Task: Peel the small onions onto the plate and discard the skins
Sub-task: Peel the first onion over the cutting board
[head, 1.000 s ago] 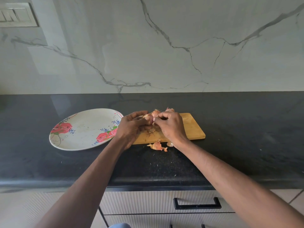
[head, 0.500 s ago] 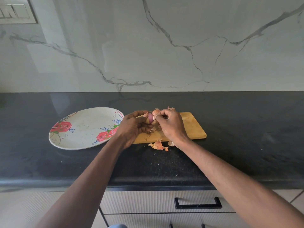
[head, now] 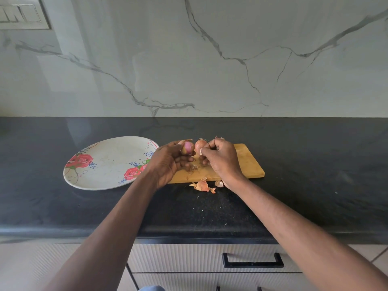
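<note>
I see the black worktop (head: 294, 164) carrying a floral plate (head: 105, 162) on the left and a wooden cutting board (head: 247, 164) just beside it. My left hand (head: 168, 162) grips a half-peeled onion (head: 188, 148) at its fingertips, above the board's left end. My right hand (head: 220, 158) is curled, pinching a scrap of skin (head: 201, 151) just right of it. A second onion (head: 199, 144) sits behind, between the hands. Loose skins (head: 202, 186) lie on the worktop touching the board's near edge.

A wooden cutting board (head: 248, 164) lies on the black table (head: 315, 164) before a grey-veined marble wall (head: 210, 59) with a switch plate (head: 21, 15) at upper left, and below the edge sits a ribbed drawer (head: 189, 258) with a black handle (head: 253, 262).
</note>
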